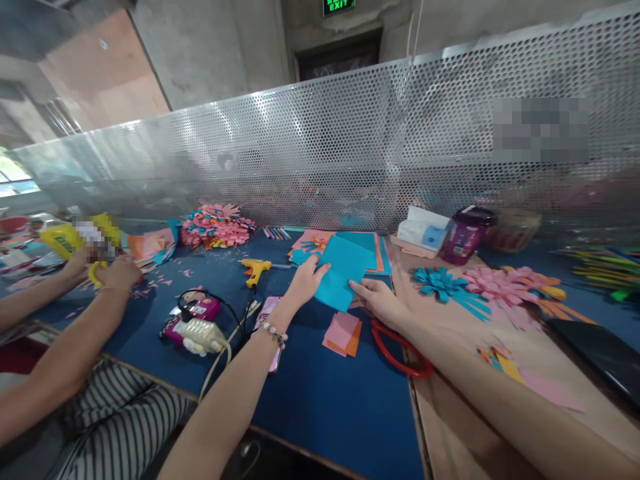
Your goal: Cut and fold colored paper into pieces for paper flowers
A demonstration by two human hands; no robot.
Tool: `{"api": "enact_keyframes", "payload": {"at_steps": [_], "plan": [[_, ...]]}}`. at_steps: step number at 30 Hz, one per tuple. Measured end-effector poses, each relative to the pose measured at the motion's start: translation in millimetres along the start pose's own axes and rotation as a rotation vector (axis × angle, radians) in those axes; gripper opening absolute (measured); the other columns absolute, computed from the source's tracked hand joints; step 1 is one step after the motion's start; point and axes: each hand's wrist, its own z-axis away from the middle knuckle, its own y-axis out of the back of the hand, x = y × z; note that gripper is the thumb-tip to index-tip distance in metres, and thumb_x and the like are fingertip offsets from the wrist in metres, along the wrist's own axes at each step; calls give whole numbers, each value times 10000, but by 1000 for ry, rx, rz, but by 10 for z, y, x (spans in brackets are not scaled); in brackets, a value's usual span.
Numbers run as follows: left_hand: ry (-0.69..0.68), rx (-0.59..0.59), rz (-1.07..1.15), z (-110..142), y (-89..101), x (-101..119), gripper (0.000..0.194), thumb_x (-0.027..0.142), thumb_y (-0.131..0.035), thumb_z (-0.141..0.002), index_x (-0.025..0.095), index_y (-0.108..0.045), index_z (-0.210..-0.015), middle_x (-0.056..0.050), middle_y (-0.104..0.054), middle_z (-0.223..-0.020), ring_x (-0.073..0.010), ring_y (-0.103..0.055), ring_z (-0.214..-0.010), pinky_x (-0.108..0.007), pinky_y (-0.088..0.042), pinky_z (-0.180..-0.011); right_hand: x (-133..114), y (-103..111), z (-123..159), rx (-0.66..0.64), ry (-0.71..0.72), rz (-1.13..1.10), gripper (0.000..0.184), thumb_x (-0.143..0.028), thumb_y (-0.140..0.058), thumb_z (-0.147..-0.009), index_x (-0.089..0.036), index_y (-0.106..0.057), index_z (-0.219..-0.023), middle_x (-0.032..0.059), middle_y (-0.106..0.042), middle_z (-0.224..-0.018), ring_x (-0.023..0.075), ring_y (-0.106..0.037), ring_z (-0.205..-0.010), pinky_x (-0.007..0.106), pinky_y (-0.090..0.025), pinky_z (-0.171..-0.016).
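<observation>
A sheet of bright blue paper (344, 270) hangs over the blue table in front of me. My left hand (306, 280) pinches its left edge between thumb and fingers. At the lower right corner, my right hand (375, 297) grips the same sheet. Below it lie small pink and orange paper squares (341, 331). Red-handled scissors (404, 353) rest under my right wrist, their blades hidden from sight. Behind the sheet is a stack of blue, pink and orange paper (381, 250).
Left of my hands are a yellow glue gun (256, 270), a phone (274, 363) and a power strip (200, 330) with cords. A pink paper-flower pile (217, 227) stands farther back. Paper flowers (440, 283) and a purple cup (465, 237) are right. A co-worker's hands (117, 273) hold yellow scissors.
</observation>
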Motion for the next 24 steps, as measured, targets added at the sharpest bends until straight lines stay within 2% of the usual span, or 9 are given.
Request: {"api": "enact_keyframes", "payload": {"at_steps": [2, 5, 7, 9, 11, 15, 18, 24], "plan": [[1, -2, 15, 1, 0, 3, 231, 358, -469, -849, 190, -391, -710, 11, -459, -683, -133, -473, -656, -262, -357, -638, -12, -6, 16, 33, -11, 36, 301, -441, -617, -769, -143, -603, -812, 83, -704, -749, 154, -655, -579, 163, -365, -338], [12, -8, 42, 2, 6, 7, 217, 360, -465, -850, 187, -410, -732, 1, -483, -716, -139, -487, -679, -267, -367, -653, -45, -33, 37, 50, -24, 42, 294, -440, -628, -758, -153, -593, -809, 68, -700, -710, 152, -652, -547, 142, -255, -282], [21, -9, 45, 3, 13, 11, 215, 365, -466, -849, 186, -420, -741, -3, -494, -728, -143, -496, -693, -271, -371, -660, -70, -56, 48, 36, -29, 37, 279, -420, -643, -749, -153, -603, -819, 59, -699, -708, 147, -654, -554, 144, -312, -307], [23, -5, 35, 2, 19, 17, 221, 370, -472, -845, 188, -416, -732, 1, -486, -714, -143, -494, -686, -270, -370, -654, -88, -76, 55, 17, -9, 23, 263, -393, -659, -740, -147, -619, -821, 54, -700, -719, 142, -656, -581, 176, -448, -418], [17, 0, 36, -1, 24, 22, 226, 372, -477, -841, 190, -411, -724, 6, -477, -698, -141, -489, -675, -269, -369, -649, -99, -88, 61, 14, 11, 10, 255, -384, -666, -735, -144, -627, -813, 50, -699, -720, 139, -656, -593, 217, -513, -524], [11, -12, 76, -5, 32, 34, 216, 370, -456, -850, 187, -430, -738, -4, -511, -728, -144, -503, -691, -273, -384, -665, -112, -96, 69, 53, -21, 5, 259, -396, -666, -733, -143, -621, -763, 48, -694, -694, 133, -653, -575, 201, -506, -513], [22, -17, 91, -5, 36, 43, 220, 373, -456, -848, 189, -425, -731, -3, -515, -725, -144, -502, -685, -273, -389, -661, -113, -90, 72, 38, -12, -17, 260, -380, -681, -723, -129, -636, -775, 52, -690, -700, 129, -651, -595, 230, -535, -605], [21, -12, 96, -7, 30, 50, 223, 367, -457, -849, 192, -403, -721, -1, -498, -709, -142, -501, -676, -269, -391, -658, -77, -47, 61, 11, -9, -7, 257, -348, -707, -701, -132, -655, -831, 36, -684, -719, 102, -630, -585, 223, -531, -625]]}}
